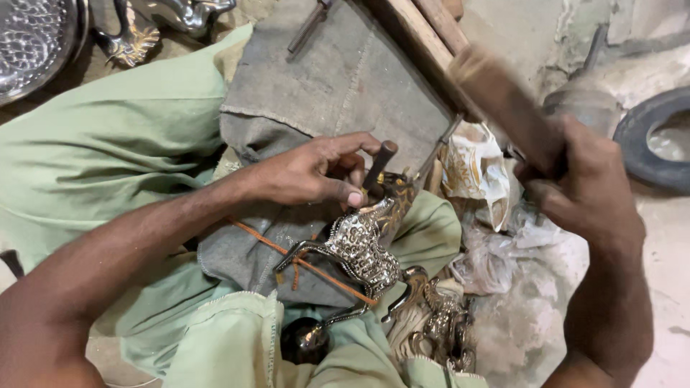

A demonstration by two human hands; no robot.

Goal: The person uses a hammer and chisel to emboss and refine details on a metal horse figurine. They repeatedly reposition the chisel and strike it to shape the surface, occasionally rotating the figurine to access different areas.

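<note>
Left hand point(316, 171) fingers pinch a punch point(379, 167) on the metal horse figurine point(359, 248); right hand point(586, 187) grips a blurred, probably wooden mallet point(496, 93) that could glance onto those fingers.

A grey burlap cloth point(338, 86) spreads over the person's lap, draped in pale green fabric point(108, 144), and carries the work under the left hand point(316, 172). On it, just below that hand, lies a chased metal horse figure point(363, 248), crossed by an orange cord point(287, 255). A second metal figure point(438, 323) lies just beside it, toward the right hand point(582, 187). Below the right hand, crumpled plastic bags point(496, 237) rest on the dusty concrete floor point(661, 280). Beyond that hand a black rubber tyre point(640, 136) lies on the floor. Far above the left hand sit a hammered metal tray point(32, 39) and another metal ornament point(133, 39).
</note>
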